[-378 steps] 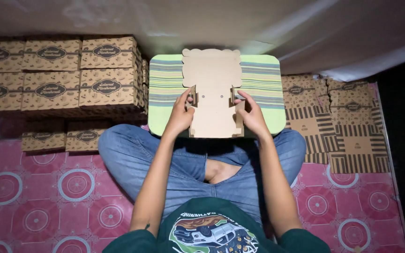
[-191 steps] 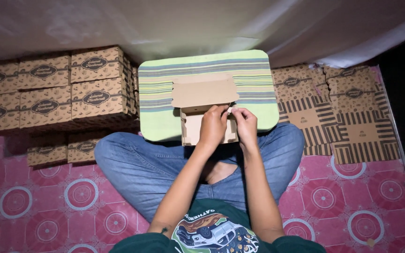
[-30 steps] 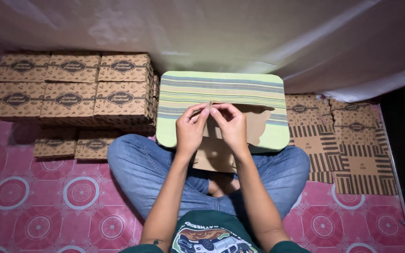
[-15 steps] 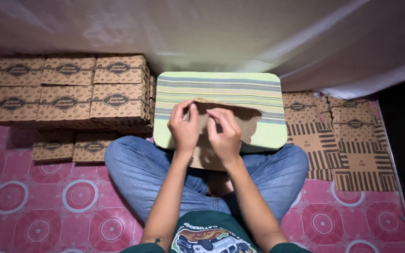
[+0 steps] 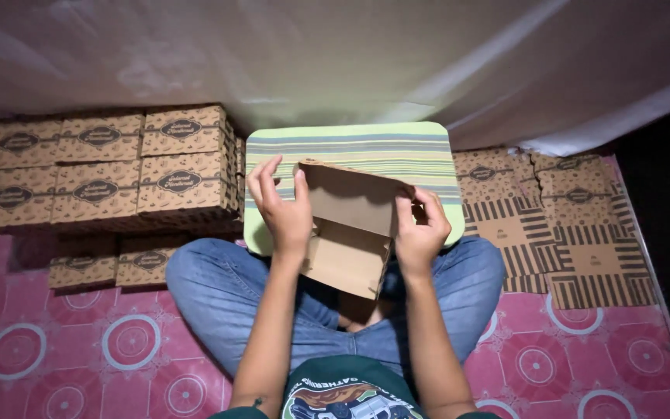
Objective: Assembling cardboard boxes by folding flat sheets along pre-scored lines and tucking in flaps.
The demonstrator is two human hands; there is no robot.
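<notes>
Holding one half-folded cardboard box (image 5: 347, 233) over one striped tray (image 5: 350, 143), left hand (image 5: 282, 208) and right hand (image 5: 420, 233) each grip a side.

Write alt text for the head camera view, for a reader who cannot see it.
A seated person's left hand and right hand hold a half-folded brown cardboard box over a striped green lap tray. Finished printed boxes are stacked to the left; flat box blanks lie to the right on a pink patterned floor.
</notes>
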